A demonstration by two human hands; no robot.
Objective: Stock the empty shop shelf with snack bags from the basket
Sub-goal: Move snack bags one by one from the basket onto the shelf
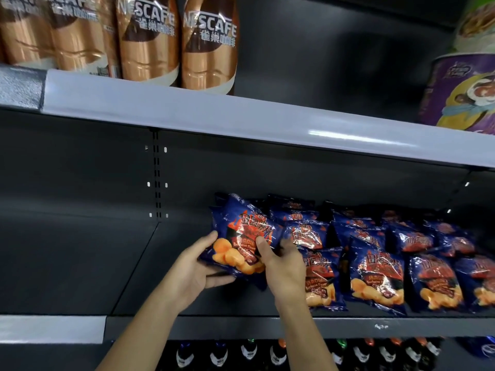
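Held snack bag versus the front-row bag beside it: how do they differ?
The held snack bag is gripped by the left hand and right hand; the front-row bag rests on the shelf, ungripped. The held snack bag's print slants; the front-row bag's reads level. Both are blue barbecue-flavour packs.

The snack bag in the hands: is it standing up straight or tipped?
Tipped. The snack bag is askew, its lettering slanting down to the right, gripped at its lower part by the left hand and right hand.
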